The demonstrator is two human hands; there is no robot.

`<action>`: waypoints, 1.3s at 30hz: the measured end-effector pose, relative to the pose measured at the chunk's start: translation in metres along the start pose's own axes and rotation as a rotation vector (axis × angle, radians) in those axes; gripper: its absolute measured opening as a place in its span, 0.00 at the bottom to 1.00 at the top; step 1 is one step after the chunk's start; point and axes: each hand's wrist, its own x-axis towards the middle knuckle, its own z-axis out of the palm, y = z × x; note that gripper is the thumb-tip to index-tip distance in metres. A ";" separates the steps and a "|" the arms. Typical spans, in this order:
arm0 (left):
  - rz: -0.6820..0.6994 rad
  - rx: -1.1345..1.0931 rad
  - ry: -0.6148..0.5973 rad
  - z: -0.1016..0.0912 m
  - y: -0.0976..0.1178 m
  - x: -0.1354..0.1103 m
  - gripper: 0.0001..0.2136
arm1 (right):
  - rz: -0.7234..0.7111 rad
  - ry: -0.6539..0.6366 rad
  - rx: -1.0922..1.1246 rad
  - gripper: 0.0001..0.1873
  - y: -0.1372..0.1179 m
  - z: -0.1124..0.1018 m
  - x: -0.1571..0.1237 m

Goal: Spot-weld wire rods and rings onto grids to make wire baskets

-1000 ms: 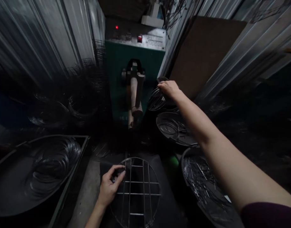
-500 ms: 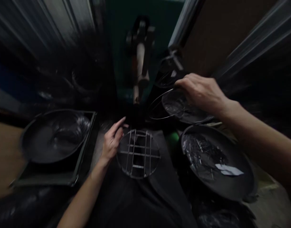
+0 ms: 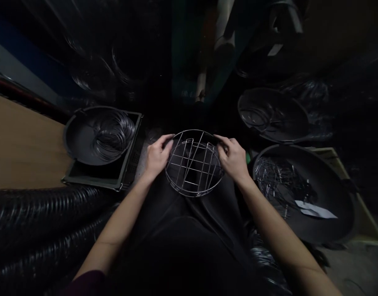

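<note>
A round wire grid (image 3: 193, 168) rests on my dark-clothed lap at the centre of the head view. A thin wire ring (image 3: 191, 133) sits over its top edge. My left hand (image 3: 156, 156) grips the left rim of the grid, fingers curled round it. My right hand (image 3: 235, 158) holds the right side, fingers closed on the ring and rim. Both hands pinch the two wire pieces together.
A dark pan with wire rings (image 3: 110, 133) sits in a crate at the left. Right of me stand a pan of short wire rods (image 3: 287, 189) and, further back, a pan of rings (image 3: 269, 115). Black corrugated hose (image 3: 37, 213) lies lower left. A machine arm (image 3: 221, 45) is ahead.
My right hand has come back from the far pan with a wire ring and set it on the grid. My left hand shifted to the grid's left rim. The view has tilted down.
</note>
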 end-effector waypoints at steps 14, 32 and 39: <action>0.102 0.497 0.010 0.019 -0.028 -0.023 0.17 | 0.042 -0.001 -0.079 0.19 0.011 0.026 -0.005; 0.136 0.108 -0.132 0.040 -0.049 -0.041 0.26 | 0.062 -0.077 -0.005 0.29 0.021 0.028 -0.070; 0.097 0.005 -0.107 0.052 -0.060 -0.046 0.25 | 0.142 -0.083 0.046 0.30 0.025 0.032 -0.066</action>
